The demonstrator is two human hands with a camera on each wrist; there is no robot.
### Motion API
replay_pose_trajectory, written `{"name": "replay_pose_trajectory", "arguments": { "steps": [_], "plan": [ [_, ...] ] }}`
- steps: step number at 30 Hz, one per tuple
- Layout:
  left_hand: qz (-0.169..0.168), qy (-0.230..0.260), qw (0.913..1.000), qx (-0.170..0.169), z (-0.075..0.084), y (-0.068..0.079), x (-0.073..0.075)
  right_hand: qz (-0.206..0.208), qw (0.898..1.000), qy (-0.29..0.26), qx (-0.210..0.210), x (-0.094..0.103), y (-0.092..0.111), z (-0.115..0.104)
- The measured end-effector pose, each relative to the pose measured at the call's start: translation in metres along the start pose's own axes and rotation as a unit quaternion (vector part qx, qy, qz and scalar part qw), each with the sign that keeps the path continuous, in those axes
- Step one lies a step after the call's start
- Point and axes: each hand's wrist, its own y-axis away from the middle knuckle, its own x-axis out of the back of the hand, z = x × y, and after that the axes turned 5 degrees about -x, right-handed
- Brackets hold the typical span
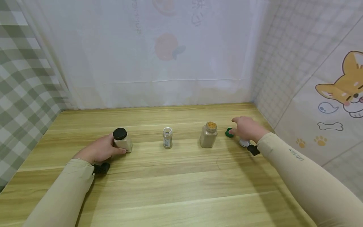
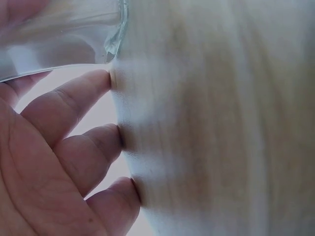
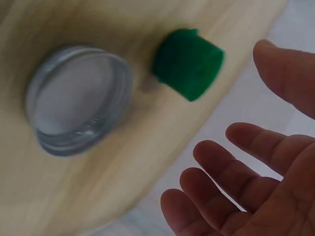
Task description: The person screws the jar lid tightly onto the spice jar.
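On the left, my left hand [image 1: 99, 148] holds a square glass jar [image 1: 126, 143] with a black lid [image 1: 120, 133], thumb across its near side. In the left wrist view, the clear jar [image 2: 54, 44] shows at the top left, and several fingertips touch the tabletop. Over at the right, my right hand [image 1: 247, 127] is spread above a green plastic cap [image 1: 228, 132] and a round metal lid [image 1: 244, 143]. The right wrist view shows its fingers apart and holding nothing, beside the green cap [image 3: 186, 64]; the metal lid [image 3: 78, 98] lies with its inside up.
A small uncapped glass jar [image 1: 167, 140] stands mid-table. To its right is a square jar [image 1: 208, 138] of pale contents with a cork-coloured top [image 1: 211, 125]. White curtain [image 1: 113, 56] hangs behind the wooden table [image 1: 158, 189]; a printed wall covering [image 1: 306, 94] borders the right.
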Motion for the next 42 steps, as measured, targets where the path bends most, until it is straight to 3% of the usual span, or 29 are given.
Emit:
{"name": "replay_pose_trajectory", "arguments": {
  "steps": [9,20,24,27,29,32,37,42],
  "plan": [
    [0.002,0.002,1.0,-0.004,0.001,0.0,0.0,-0.017,1.0,-0.012,0.009,-0.021,-0.014,0.013],
    [0.007,0.01,0.9997,-0.019,0.0,0.0,-0.003,-0.013,0.999,-0.043,0.015,-0.027,-0.019,0.017],
    [0.001,0.033,0.9989,-0.033,-0.002,0.001,0.001,-0.017,0.999,-0.043,0.011,-0.027,-0.02,0.017],
    [0.017,0.04,0.9984,-0.036,0.003,0.007,0.011,-0.02,0.999,-0.041,0.009,-0.026,-0.021,0.016],
    [0.045,0.033,0.998,-0.029,0.01,0.013,0.018,-0.022,0.999,-0.04,0.008,-0.027,-0.022,0.015],
    [0.113,-0.003,0.9933,-0.023,0.027,0.023,0.03,-0.02,0.999,-0.037,0.009,-0.028,-0.023,0.014],
    [0.209,-0.03,0.9752,-0.068,0.075,0.032,0.034,-0.017,0.999,-0.034,0.007,-0.03,-0.025,0.016],
    [0.216,-0.049,0.9676,-0.121,0.122,0.016,0.009,-0.023,0.999,-0.034,0.002,-0.031,-0.027,0.015]
  ]
}}
